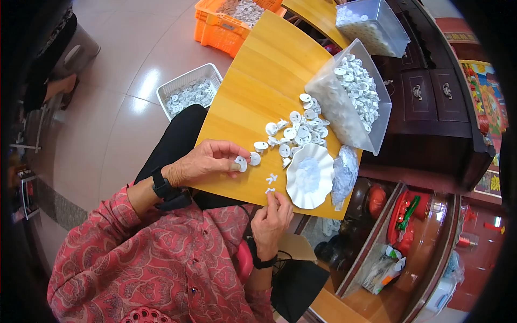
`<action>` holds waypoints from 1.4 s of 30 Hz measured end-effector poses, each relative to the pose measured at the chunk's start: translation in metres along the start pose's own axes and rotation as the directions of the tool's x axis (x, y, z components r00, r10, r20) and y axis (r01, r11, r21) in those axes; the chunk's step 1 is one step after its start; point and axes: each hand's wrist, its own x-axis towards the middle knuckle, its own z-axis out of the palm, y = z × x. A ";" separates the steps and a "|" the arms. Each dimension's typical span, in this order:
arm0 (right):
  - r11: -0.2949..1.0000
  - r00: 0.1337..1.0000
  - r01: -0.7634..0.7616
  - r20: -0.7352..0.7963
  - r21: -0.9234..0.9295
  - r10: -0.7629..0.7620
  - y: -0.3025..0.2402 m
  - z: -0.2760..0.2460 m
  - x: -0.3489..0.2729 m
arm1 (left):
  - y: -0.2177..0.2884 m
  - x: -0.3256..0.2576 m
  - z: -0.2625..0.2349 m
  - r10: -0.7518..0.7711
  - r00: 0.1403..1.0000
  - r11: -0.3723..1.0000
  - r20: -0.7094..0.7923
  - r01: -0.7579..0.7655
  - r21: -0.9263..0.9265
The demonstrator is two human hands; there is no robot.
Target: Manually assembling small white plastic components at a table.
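Note:
My left hand [207, 160] rests on a wooden board [258, 86] and pinches a small white round plastic disc [240, 163]. A second white disc [254, 158] lies just beside it. My right hand [272, 215] is at the board's near edge, its fingertips pinching a tiny white plastic piece [269, 190]. Another tiny white piece [272, 177] lies on the board between the hands. A loose pile of white discs [299, 132] is spread beyond them. A white scalloped dish [309, 175] sits right of my right hand.
A clear tub of white discs [353, 97] lies tilted on the board's right side, another clear tub [371, 24] behind it. A white basket [189, 91] and an orange crate [223, 24] of discs stand on the floor. Dark wooden cabinet [431, 97] at right.

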 end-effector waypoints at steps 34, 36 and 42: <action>0.501 0.844 -0.455 0.176 0.736 0.506 -0.001 0.011 0.025 | -0.001 -0.002 -0.006 -0.038 0.999 0.997 -0.011 0.037 -0.064; 0.526 0.865 -0.440 0.184 0.728 0.468 -0.002 0.011 0.027 | 0.001 -0.002 -0.006 -0.046 0.999 0.998 -0.019 0.045 -0.048; 0.500 0.866 -0.459 0.245 0.734 0.435 -0.027 -0.002 0.040 | -0.001 -0.003 -0.005 -0.006 0.999 0.992 0.039 0.011 -0.126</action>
